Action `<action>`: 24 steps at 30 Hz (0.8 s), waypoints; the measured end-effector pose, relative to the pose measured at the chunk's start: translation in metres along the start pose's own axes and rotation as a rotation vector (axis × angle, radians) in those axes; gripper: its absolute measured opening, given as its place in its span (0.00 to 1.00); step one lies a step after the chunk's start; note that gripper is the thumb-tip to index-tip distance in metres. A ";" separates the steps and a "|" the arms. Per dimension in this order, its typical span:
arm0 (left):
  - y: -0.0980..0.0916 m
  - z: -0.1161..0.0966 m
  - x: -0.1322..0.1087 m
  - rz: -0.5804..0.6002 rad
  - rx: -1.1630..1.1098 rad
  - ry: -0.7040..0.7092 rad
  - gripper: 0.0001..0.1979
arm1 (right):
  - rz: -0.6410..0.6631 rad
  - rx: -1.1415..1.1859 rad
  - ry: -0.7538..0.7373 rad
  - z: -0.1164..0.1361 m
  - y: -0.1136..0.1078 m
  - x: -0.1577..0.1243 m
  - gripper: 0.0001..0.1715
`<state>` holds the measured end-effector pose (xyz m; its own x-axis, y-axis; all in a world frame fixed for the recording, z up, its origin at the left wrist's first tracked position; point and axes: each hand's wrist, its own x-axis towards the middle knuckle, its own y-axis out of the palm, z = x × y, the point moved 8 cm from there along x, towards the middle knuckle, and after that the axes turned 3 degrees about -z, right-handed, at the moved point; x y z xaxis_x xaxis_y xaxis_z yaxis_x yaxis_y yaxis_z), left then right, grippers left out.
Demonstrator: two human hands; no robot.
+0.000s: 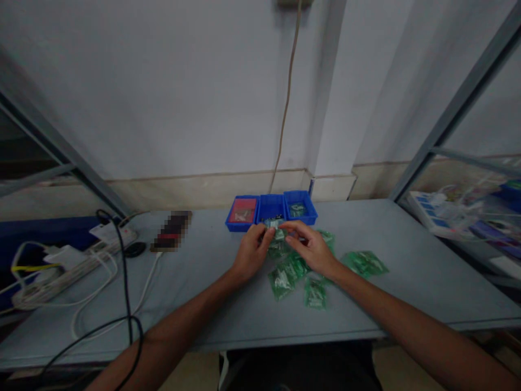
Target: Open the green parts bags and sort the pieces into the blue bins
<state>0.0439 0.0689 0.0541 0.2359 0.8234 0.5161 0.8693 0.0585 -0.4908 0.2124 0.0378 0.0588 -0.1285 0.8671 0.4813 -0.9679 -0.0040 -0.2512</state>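
Note:
Both my hands meet over the grey table (407,260), just in front of three blue bins (272,209). My left hand (252,252) and my right hand (311,247) pinch a small green bag (275,225) between their fingertips. Several more green bags (291,271) lie scattered on the table under and to the right of my hands. One bag (364,262) lies apart at the right. The left bin has a red lining, the right bin holds a green item.
White power strips and cables (61,266) crowd the table's left end, with a black cable (126,304) looping toward me. A dark blurred object (171,231) lies left of the bins. A metal frame and a shelf of items (459,217) stand at right.

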 end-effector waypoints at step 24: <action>-0.006 -0.014 -0.001 -0.024 -0.171 0.117 0.08 | -0.139 -0.084 0.004 -0.007 -0.009 0.003 0.08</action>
<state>0.0448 0.0602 0.0665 0.2549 0.7510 0.6091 0.9340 -0.0282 -0.3561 0.2220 0.0435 0.0563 0.0061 0.8584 0.5130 -0.9548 0.1575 -0.2521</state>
